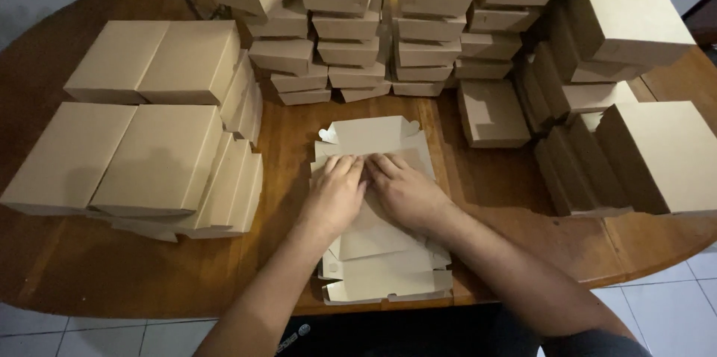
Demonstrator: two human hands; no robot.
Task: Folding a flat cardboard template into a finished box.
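Note:
A stack of flat, unfolded tan cardboard box blanks (377, 271) lies at the near edge of the round wooden table (89, 267). The top blank (373, 137) has a flap folded toward me. My left hand (336, 193) and my right hand (407, 193) lie side by side, palms down, pressing on that folded flap. The fingertips of both hands nearly touch along the fold. Neither hand grips anything.
Folded tan boxes surround the blanks: low stacks at the left (149, 155), several tall columns at the back (351, 21), leaning rows at the right (635, 140), one single box (493, 112) right of the blank. White floor tiles (672, 312) show beyond the table edge.

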